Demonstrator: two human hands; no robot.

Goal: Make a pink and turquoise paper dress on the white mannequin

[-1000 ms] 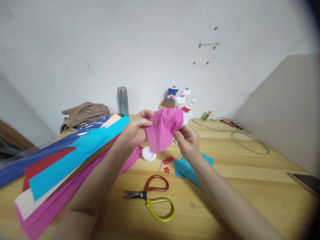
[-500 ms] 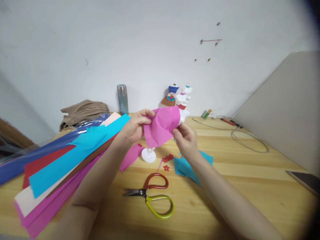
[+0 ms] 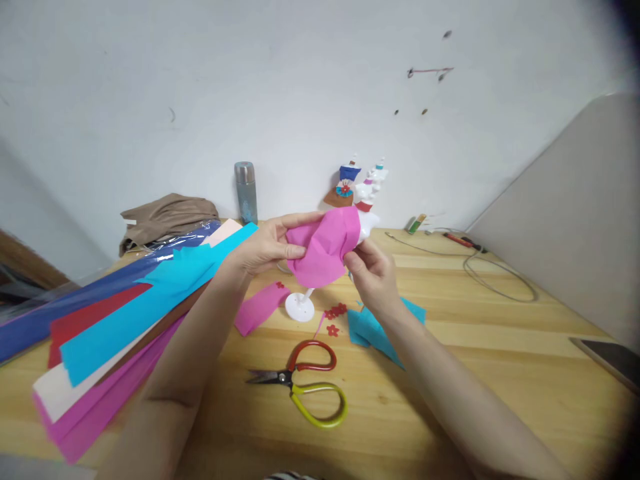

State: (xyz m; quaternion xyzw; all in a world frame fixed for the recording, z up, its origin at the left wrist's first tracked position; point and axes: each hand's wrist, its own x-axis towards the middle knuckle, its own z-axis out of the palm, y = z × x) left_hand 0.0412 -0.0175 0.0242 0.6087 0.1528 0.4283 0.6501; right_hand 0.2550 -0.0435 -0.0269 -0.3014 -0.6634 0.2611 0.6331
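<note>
Pale wall [image 3: 280, 87] behind; bright pink sheet [image 3: 324, 248], creased and flared.

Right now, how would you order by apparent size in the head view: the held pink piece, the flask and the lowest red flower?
Held pink piece
Flask
Lowest red flower
The pink piece is nearer the camera, which favours it.

Bare left hand [image 3: 267, 245], bare right hand [image 3: 373, 275], striped cloth [image 3: 290, 477] at the near edge
On my feed the left forearm [image 3: 195, 347] is bare, a crease [image 3: 170, 401] crossing its skin; the right forearm [image 3: 445, 383] is bare too. The stripes run dark and white, too little showing for me to name the garment.
</note>
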